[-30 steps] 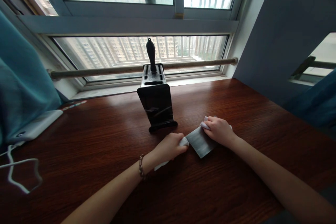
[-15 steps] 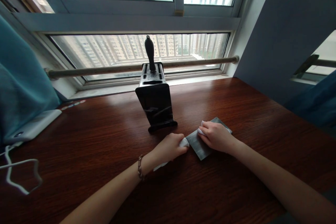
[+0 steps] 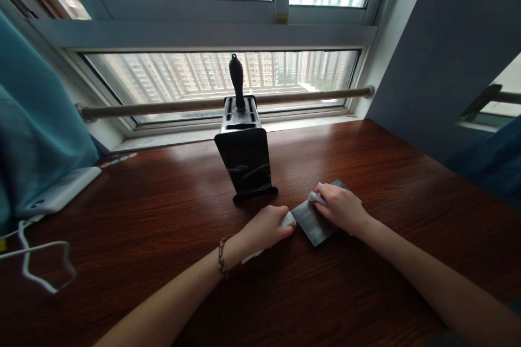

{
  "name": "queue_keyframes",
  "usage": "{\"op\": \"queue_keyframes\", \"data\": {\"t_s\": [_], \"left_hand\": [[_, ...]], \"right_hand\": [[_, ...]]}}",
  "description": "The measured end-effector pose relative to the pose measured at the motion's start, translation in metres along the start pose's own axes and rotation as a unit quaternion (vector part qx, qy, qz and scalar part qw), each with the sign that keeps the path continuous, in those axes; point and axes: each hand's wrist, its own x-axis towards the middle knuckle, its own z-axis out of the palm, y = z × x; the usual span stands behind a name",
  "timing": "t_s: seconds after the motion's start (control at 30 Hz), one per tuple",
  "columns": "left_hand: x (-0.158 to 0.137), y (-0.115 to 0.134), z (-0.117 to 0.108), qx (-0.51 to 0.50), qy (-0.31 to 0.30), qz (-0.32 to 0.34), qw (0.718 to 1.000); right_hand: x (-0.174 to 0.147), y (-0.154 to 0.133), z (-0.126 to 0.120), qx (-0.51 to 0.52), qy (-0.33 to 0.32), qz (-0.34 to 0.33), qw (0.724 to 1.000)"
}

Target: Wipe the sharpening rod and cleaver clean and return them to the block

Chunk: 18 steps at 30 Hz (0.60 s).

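Observation:
A cleaver with a broad grey blade (image 3: 313, 225) and a white handle (image 3: 288, 219) lies low over the brown table. My left hand (image 3: 264, 227), a beaded bracelet at its wrist, is closed around the handle; a pale tip of it shows below the palm. My right hand (image 3: 340, 206) presses a crumpled white tissue or cloth (image 3: 316, 198) against the blade's flat face and covers part of it. Just behind the left hand stands a black knife block (image 3: 246, 160), with a single black-handled tool (image 3: 236, 81) upright in its slotted metal top.
On the left, a white device (image 3: 61, 192) lies by a blue curtain (image 3: 44, 119), with a white cable (image 3: 30, 265) trailing forward. A rail (image 3: 171, 110) crosses the window behind the wooden table (image 3: 163, 184). A dark wall (image 3: 431, 65) rises at the right.
My right hand and the white tissue or cloth have slid slightly along the blade, up and to the right. The left hand keeps its hold on the handle. The whole view has shifted a little.

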Motion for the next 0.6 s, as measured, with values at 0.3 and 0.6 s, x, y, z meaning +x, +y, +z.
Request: {"op": "queue_keyframes", "data": {"t_s": [0.3, 0.6], "left_hand": [[0.001, -0.003, 0.001, -0.002, -0.002, 0.014, 1.000], [0.001, -0.005, 0.002, 0.002, -0.007, 0.013, 1.000]], "right_hand": [[0.009, 0.024, -0.005, 0.195, 0.029, 0.098, 0.975], [0.014, 0.029, -0.019, 0.690, -0.021, 0.283, 0.666]]}}
